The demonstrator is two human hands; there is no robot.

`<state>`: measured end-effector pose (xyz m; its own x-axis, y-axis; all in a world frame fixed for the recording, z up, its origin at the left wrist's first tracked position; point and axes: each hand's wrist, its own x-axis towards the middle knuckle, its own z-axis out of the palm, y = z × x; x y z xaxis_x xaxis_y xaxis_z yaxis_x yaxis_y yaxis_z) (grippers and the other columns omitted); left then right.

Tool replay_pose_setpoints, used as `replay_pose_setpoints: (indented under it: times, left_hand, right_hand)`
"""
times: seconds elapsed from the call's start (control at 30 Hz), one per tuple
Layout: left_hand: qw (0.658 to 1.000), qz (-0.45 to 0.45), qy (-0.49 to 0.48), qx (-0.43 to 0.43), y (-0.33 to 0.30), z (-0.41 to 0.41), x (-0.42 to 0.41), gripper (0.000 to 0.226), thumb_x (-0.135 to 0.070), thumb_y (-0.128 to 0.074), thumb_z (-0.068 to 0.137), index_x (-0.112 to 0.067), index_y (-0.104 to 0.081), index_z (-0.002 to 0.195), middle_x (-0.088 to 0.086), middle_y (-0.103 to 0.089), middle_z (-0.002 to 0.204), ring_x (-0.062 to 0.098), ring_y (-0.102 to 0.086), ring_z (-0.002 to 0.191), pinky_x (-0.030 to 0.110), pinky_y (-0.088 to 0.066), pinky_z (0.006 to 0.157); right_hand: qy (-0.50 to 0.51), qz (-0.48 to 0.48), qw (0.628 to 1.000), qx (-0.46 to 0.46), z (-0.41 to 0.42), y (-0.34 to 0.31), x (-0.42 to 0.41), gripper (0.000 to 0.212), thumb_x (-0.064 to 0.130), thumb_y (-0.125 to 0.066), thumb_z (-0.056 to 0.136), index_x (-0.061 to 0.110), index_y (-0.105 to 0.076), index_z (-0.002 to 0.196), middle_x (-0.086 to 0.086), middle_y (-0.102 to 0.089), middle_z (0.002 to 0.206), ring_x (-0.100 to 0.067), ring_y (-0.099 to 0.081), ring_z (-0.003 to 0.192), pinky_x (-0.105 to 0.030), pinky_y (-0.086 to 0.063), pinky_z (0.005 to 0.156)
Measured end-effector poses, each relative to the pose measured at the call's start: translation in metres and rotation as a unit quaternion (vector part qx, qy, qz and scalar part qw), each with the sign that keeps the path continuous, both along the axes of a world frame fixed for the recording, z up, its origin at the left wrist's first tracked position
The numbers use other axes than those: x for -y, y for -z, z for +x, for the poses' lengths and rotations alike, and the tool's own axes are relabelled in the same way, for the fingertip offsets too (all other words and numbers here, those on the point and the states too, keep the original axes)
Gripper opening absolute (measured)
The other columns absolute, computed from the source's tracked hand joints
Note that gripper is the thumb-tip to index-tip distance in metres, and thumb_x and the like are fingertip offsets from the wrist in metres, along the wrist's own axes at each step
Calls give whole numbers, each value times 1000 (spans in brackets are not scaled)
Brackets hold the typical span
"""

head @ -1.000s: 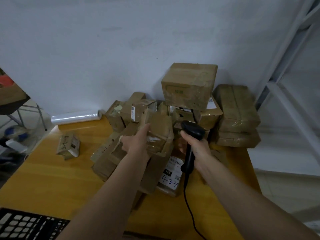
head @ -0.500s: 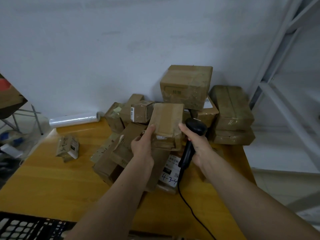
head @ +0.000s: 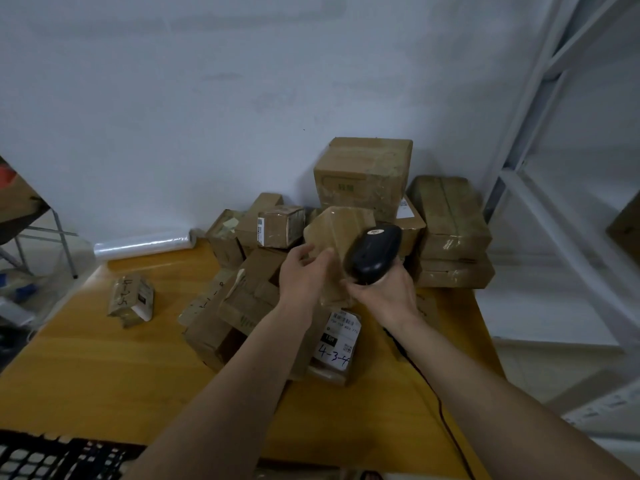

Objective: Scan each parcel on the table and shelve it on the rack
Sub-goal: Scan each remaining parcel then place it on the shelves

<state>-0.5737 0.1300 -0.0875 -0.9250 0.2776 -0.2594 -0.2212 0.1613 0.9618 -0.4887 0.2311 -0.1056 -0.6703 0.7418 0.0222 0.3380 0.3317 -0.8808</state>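
Scanner [head: 374, 253] raised over parcel [head: 337, 233], above wooden table [head: 104, 368] (white-walled room).

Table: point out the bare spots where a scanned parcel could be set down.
Bare wood lies on the table between the lone parcel marked 4-2-5 and the keyboard, and behind that parcel up to the film roll. The parcel pile crowds the middle and the far right corner.
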Motion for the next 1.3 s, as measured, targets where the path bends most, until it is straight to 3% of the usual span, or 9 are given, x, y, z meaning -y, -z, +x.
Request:
replay_pose_setpoints:
  times: [0.17,0.3,0.43,0.6,0.73,0.87,0.97,1.07,1.3]
  left_hand:
    - [999,4,26,35,0,5,-4,52,-30,-65,90,-23,-49,139,2,-56,130,21,-56,115,42,-47,101]
    - [994,32,19,102,7,7,2,69,-28,-69,86,-21,-36,147,7,-54,133,22,-58,108,40,-52,90]
    - [991,31,67,113,10,13,3,85,-36,-81,73,-12,-39,143,0,-60,106,18,-60,96,30,-50,73]
    - [983,50,97,148,11,20,2,72,-31,-80,76,-3,-49,135,15,-67,113,27,-68,97,33,-56,71]
    - [973,81,139,165,8,23,8,59,-6,-79,72,-1,-57,127,18,-70,111,32,-68,100,44,-56,86]
    - [965,89,186,160,1,19,15,62,7,-77,67,-7,-59,124,12,-72,108,29,-70,96,38,-59,68]
    - [972,84,170,140,-2,15,18,71,13,-74,66,-8,-53,130,11,-69,114,31,-66,103,44,-57,74]
    - [975,83,162,127,-5,12,23,82,19,-71,65,-10,-45,138,14,-64,123,35,-62,111,48,-55,84]
    - [972,97,188,102,-10,16,32,79,25,-65,69,-7,-43,137,19,-64,122,38,-63,109,46,-56,79]
  right_hand:
    - [-41,-21,998,-35,10,-10,4,63,28,-86,70,17,-57,124,0,-67,115,-13,-63,107,-24,-52,83]
    - [-76,-88,991,-72,20,-16,0,30,15,-77,79,34,-61,96,7,-70,95,1,-67,84,-14,-53,67]
    - [-103,-131,982,-84,27,-25,-1,27,8,-74,80,30,-64,93,5,-70,91,-6,-68,89,-26,-57,79]
    - [-139,-128,978,-85,34,-35,3,30,10,-75,80,35,-61,90,15,-66,85,21,-58,70,1,-41,55]
    - [-134,-154,975,-88,42,-43,2,29,21,-78,79,39,-62,95,20,-66,91,15,-60,80,-4,-43,62]
    - [-98,-202,968,-115,55,-51,-3,30,29,-82,74,40,-63,94,25,-65,85,18,-58,75,-6,-42,57]
    - [-104,-210,968,-91,67,-52,-2,32,30,-82,74,29,-66,102,18,-67,80,7,-60,76,-16,-42,62]
    - [-113,-201,968,-97,80,-52,8,18,25,-80,76,22,-65,84,15,-63,54,3,-57,50,-15,-45,47]
    - [-86,-112,982,-127,116,-54,34,17,20,-72,85,13,-67,71,2,-61,53,-10,-58,49,-20,-48,50]
